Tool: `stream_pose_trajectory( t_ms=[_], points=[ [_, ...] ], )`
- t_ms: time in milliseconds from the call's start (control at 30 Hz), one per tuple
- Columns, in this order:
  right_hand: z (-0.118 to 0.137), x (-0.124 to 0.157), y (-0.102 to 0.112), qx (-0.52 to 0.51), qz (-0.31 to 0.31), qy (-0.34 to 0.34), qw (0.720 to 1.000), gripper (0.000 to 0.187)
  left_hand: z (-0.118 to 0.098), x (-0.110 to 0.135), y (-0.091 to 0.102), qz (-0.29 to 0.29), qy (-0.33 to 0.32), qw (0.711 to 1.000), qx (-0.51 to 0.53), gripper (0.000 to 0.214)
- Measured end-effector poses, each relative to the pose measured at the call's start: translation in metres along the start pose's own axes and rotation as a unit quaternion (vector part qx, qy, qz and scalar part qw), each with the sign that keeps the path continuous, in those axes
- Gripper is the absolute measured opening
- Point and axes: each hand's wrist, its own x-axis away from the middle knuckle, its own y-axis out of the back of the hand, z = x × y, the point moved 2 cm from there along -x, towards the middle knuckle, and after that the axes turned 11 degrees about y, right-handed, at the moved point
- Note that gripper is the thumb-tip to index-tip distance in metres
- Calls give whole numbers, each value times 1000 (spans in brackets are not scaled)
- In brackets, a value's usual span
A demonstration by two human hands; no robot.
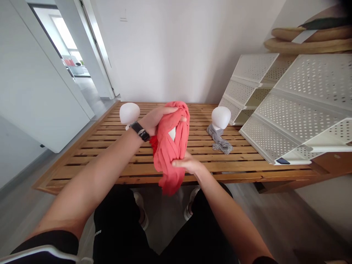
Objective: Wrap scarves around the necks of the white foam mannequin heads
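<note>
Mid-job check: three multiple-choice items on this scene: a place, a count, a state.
1. Where is the gray cloth?
A floor
B slatted wooden table
C perforated rack

2. How many white domes stand on the table?
A one
B two
C three

3. What state is the coral cloth in?
A folded flat
B spread out
C bunched between both hands

1 B: it lies on the slats.
2 B: one either side of the hands.
3 C: the left hand grips its top, the right hand touches it lower.

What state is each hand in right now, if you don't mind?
Left hand: closed, holding the red cloth.
Right hand: open, resting against the cloth.
</note>
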Motion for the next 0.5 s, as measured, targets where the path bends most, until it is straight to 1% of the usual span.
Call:
stream_pose_trajectory(
  t_ms=[67, 167, 233, 267, 333, 400, 467, 500],
  points=[
    [-16, 20, 2, 16, 20, -45, 999, 68, 2, 5, 12, -19, 6, 999, 40, 19],
    [-32, 48, 3, -1, 35, -103, 994, 56, 5, 16, 25, -49, 10, 995, 90, 19],
    [-39, 64, 1, -11, 59, -127, 990, 44, 7, 26, 32, -63, -5, 989, 137, 19],
    [-41, 73, 1, -20, 74, -144, 987, 41, 9, 33, 35, -69, -18, 984, 164, 21],
    [-48, 94, 5, -48, 93, -192, 976, 43, 15, 50, 47, -86, -51, 972, 213, 28],
    [-52, 117, 14, -69, 88, -237, 965, 46, 31, 73, 68, -121, -83, 960, 239, 32],
    [-52, 140, 28, -68, 62, -257, 962, 46, 58, 101, 96, -159, -97, 953, 238, 33],
    [-49, 150, 36, -59, 45, -257, 964, 44, 75, 114, 110, -159, -90, 956, 229, 34]
  ],
)
